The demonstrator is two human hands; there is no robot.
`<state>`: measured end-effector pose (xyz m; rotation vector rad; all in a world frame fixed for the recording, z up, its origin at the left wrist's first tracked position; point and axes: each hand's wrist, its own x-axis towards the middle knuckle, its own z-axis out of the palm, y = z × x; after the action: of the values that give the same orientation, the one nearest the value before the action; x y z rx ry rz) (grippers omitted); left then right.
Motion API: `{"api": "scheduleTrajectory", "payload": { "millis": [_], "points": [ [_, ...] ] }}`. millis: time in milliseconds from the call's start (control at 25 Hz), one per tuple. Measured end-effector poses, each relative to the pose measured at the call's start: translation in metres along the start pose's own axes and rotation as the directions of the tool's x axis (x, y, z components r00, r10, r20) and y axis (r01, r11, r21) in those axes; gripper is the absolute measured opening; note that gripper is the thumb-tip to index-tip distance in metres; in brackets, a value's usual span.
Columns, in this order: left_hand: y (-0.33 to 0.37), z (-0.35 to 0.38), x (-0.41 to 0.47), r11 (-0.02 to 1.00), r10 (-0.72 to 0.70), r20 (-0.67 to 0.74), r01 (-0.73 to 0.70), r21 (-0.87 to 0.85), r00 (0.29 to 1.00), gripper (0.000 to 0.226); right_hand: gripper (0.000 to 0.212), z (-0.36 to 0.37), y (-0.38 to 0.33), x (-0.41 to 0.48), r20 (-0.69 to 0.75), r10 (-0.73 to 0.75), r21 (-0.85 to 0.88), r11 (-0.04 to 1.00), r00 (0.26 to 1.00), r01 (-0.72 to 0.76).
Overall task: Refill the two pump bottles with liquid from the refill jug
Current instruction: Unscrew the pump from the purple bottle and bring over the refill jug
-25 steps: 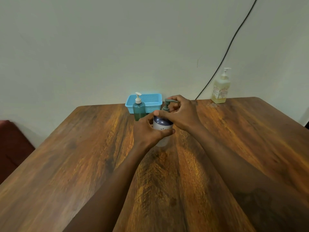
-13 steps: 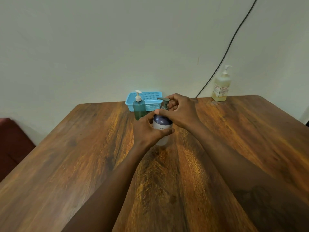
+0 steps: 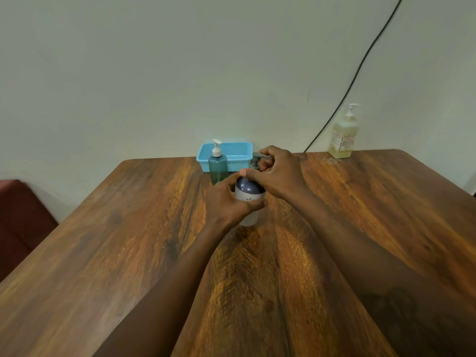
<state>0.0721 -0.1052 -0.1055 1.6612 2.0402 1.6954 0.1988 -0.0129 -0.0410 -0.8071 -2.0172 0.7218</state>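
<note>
A white pump bottle with a dark blue shoulder stands upright on the wooden table, near its middle. My left hand wraps around its body. My right hand grips its grey pump head from the right. Just behind and to the left stands a green pump bottle with a white pump, untouched. A yellowish pump bottle with a label stands at the table's far right edge against the wall. I see no jug.
A light blue perforated basket sits at the table's back edge behind the green bottle. A black cable runs down the wall to the table. A dark red seat is at the left.
The grey pump head has turned under my right hand, its spout pointing left half a second ago and now back toward the right. My left hand stays on the bottle.
</note>
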Motion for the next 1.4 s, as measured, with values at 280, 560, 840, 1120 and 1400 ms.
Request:
{"api": "scheduleTrajectory", "payload": {
  "millis": [280, 560, 840, 1120, 1400],
  "points": [
    [-0.006, -0.010, -0.002, 1.000, 0.022, 0.062, -0.023, 0.012, 0.998, 0.066, 0.057, -0.006, -0.006, 0.002, 0.014, -0.039, 0.301, 0.953, 0.999, 0.033],
    [-0.018, -0.012, -0.005, 0.997, -0.029, 0.076, 0.024, 0.074, 0.997, 0.074, 0.056, -0.018, -0.012, 0.003, -0.195, -0.058, 0.341, 0.932, 0.979, 0.123],
    [-0.028, -0.015, -0.007, 0.988, -0.104, 0.000, 0.103, 0.116, 0.995, 0.079, 0.054, -0.022, -0.005, 0.002, -0.296, -0.050, 0.352, 0.923, 0.954, 0.157],
    [-0.033, -0.019, -0.005, 0.980, -0.158, -0.066, 0.165, 0.110, 0.985, 0.077, 0.039, -0.021, 0.008, 0.002, -0.286, -0.006, 0.428, 0.894, 0.958, 0.133],
    [-0.034, -0.015, -0.004, 0.982, -0.153, -0.062, 0.159, 0.097, 0.986, 0.082, 0.026, -0.011, 0.018, -0.008, -0.196, -0.011, 0.330, 0.941, 0.980, 0.077]
  ]
}}
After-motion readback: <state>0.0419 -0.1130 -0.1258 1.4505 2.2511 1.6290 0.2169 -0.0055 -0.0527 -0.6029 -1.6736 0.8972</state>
